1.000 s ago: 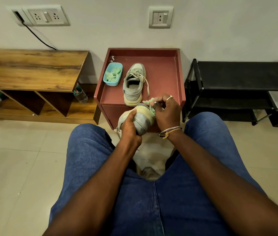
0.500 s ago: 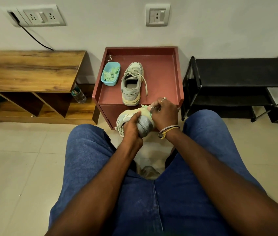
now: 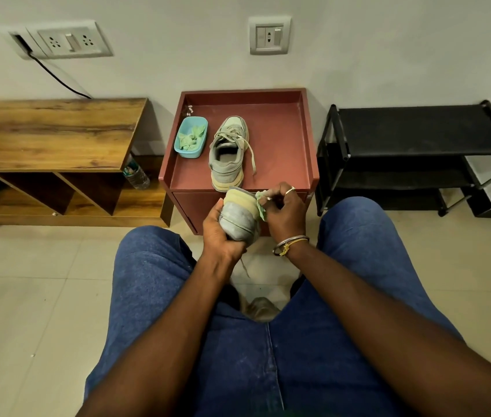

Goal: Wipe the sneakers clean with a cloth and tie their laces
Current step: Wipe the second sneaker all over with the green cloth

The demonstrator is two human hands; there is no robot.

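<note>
Head view: left hand grips sneaker, right hand pinches cloth, near cabinet edge.

Your view is evenly lit, soft and fairly bright. Small glare spot on the glossy cream floor tiles at lower left. Fisheye bows the long brown wooden bench and black metal rack. Focus sharp.

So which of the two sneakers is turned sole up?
The sneaker gripped in the left hand, a green cloth in the right hand pressed to it. The other sneaker stands upright on the red table.
</note>
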